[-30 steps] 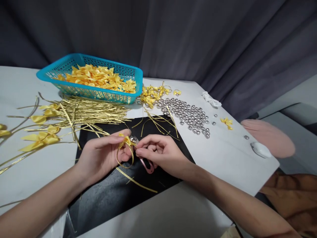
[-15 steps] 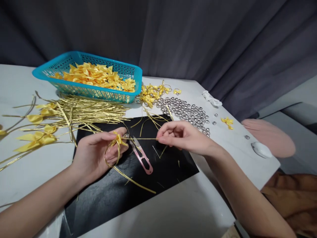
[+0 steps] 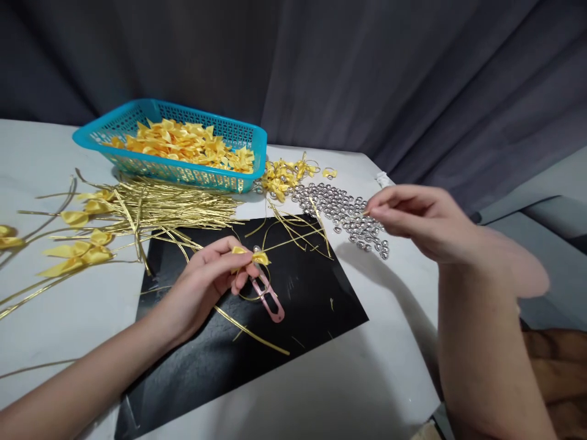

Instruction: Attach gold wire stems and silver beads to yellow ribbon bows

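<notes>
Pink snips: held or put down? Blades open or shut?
Put down: the pink snips lie on the black mat, beneath the yellow bow in the left hand. Blades: cannot tell, hand and bow cover that end.

A head-worn camera (the sole view) looks forward and down over the tabletop [image 3: 321, 391], from close by. It faces a dark curtain [image 3: 330, 73].
</notes>
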`<state>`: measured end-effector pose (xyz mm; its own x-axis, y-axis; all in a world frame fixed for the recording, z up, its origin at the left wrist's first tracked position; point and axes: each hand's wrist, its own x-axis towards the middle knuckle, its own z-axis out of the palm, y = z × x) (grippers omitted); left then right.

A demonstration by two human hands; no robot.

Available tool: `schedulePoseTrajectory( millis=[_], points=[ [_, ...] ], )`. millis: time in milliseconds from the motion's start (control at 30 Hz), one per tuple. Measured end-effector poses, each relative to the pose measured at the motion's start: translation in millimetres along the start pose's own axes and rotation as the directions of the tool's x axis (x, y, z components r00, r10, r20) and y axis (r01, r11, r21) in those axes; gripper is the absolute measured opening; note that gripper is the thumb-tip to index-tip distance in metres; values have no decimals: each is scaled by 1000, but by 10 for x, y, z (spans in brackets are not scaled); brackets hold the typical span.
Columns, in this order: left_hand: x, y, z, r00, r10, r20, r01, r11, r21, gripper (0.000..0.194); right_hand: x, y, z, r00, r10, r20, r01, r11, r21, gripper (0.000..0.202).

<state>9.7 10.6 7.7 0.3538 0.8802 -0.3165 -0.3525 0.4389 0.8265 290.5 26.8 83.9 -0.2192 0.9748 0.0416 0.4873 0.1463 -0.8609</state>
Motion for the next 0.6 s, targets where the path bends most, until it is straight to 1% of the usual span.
schedulePoseTrajectory(
  millis=[67,133,233,300,433,500,533,600],
  points=[
    [-2,-12,11,1000,12,8,-13,1000,24,19,9,-128,33,986,-85,-144,84,996,-8,14],
    [-1,-18,10,1000,21,3,-21,1000,16,19,44,-259,95,969,-140,-202,121,987,-101,13],
    [1,-25,0,1000,27,5,-27,1000,10,18,111,-393,169,957,-194,-215,138,958,-253,12],
    [0,-31,-3,999,33,26,-33,999,23,16,146,-423,185,945,-259,-199,178,919,-351,12],
    [-4,-30,-2,999,38,38,-39,999,30,16,211,-394,171,895,-412,-170,254,784,-566,11],
    [-5,-26,-2,999,39,33,-40,999,31,16,246,-376,177,862,-475,-175,282,737,-614,9],
    [-5,-25,-3,999,41,32,-43,998,40,16,259,-373,194,849,-494,-191,286,732,-618,9],
    [-3,-25,-5,998,48,33,-50,997,66,14,261,-378,275,832,-496,-247,275,757,-593,10]
  ],
)
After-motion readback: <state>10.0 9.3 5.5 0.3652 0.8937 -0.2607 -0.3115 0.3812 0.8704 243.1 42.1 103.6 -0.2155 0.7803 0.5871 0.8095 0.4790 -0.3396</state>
